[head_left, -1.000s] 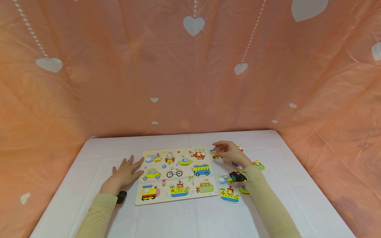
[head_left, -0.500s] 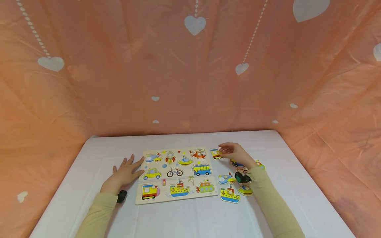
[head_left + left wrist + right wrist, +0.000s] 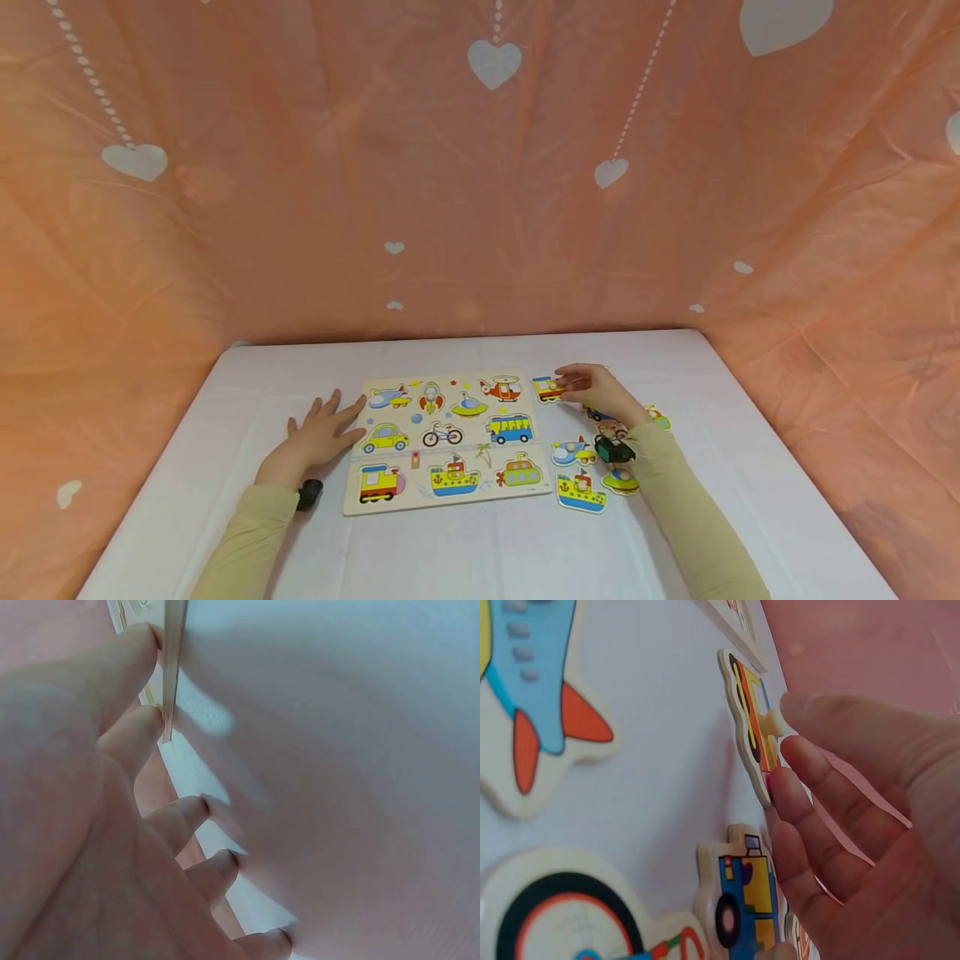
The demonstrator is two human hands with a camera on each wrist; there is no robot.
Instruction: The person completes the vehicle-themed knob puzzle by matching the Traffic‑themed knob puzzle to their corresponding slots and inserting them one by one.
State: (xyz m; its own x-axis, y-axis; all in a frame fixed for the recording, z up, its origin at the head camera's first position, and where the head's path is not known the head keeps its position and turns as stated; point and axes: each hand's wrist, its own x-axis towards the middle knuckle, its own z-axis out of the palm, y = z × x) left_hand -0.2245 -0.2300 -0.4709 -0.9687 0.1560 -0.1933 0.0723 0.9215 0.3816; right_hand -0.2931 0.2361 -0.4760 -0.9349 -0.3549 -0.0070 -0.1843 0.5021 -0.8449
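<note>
My left hand (image 3: 316,440) rests flat at the left edge of the wooden puzzle board (image 3: 455,440), fingers spread. Its thumb and index finger touch the board's edge in the left wrist view. The board bears printed vehicles, among them a train, a car and a helicopter. Just right of the board lies a train puzzle piece (image 3: 546,388) with a small wooden knob (image 3: 772,722). My right hand (image 3: 594,392) pinches that knob between thumb and index finger. The other right fingers curl loosely below, by a blue and yellow vehicle piece (image 3: 744,892).
Several loose pieces lie right of the board: a plane (image 3: 572,452), a ship (image 3: 581,493), a flying saucer (image 3: 621,481) and a submarine (image 3: 658,417). A bicycle piece (image 3: 570,900) is close in the right wrist view. An orange curtain (image 3: 465,208) stands behind the white table (image 3: 450,550).
My right hand has drawn back slightly to the right, uncovering more of the train piece. The train piece stays by the board. My left hand has not moved.
</note>
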